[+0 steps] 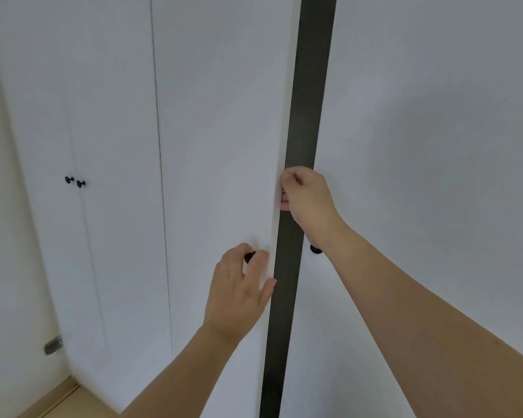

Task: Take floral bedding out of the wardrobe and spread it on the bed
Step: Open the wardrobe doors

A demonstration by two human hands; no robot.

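Note:
A tall white wardrobe fills the view. Its middle left door stands slightly ajar, leaving a dark vertical gap beside the right door. My left hand is at the left door's small dark knob, fingers curled around it. My right hand grips the free edge of the left door higher up, fingers hooked into the gap. A second dark knob on the right door shows partly behind my right wrist. No floral bedding is visible; the inside is dark.
Further left is another pair of shut white doors with two dark knobs. A metal door stop or hinge piece sits low on the left wall. Light wood floor shows at the bottom left.

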